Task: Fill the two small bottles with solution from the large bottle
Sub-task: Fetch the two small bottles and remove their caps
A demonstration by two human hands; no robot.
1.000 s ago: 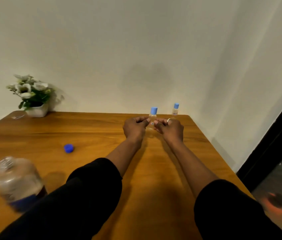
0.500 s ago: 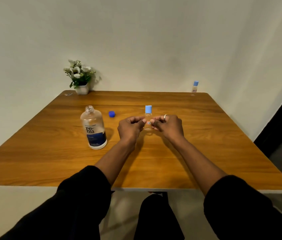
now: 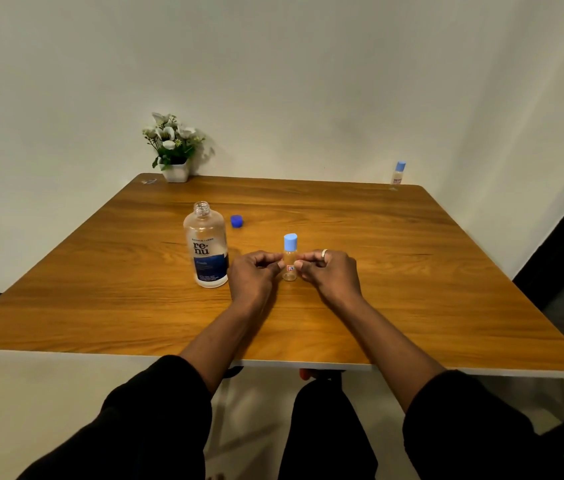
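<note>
At the middle of the table (image 3: 429, 289), we are steadying the near small bottle (image 3: 289, 270) between both hands. The left hand (image 3: 254, 273) is pinching its clear body from one side with curled fingers; the right hand (image 3: 330, 271), wearing a ring, is pinching it from the other. Both sets of fingertips appear to be touching the bottle low on its body. The bottle is standing upright, long axis vertical, base on the wood, and its light blue cap (image 3: 290, 242) is sitting on and rising clear above the knuckles.

The large bottle (image 3: 206, 251) is standing upright just to the left of the left hand, neck open, and its dark blue cap (image 3: 236, 221) is lying on the table just behind it. The far small bottle (image 3: 398, 173), capped, is standing at the far right corner, well apart from both hands. A flower pot (image 3: 175, 171) is sitting at the far left edge.

We are judging the controlling relation as follows: the cap is lying directly above the grip, equally near either hand, while the large bottle is lying on the left hand's side. We are therefore expecting one hand to be holding the body while the other lifts to the cap. Whether the near small bottle is holding any solution, we cannot tell.
</note>
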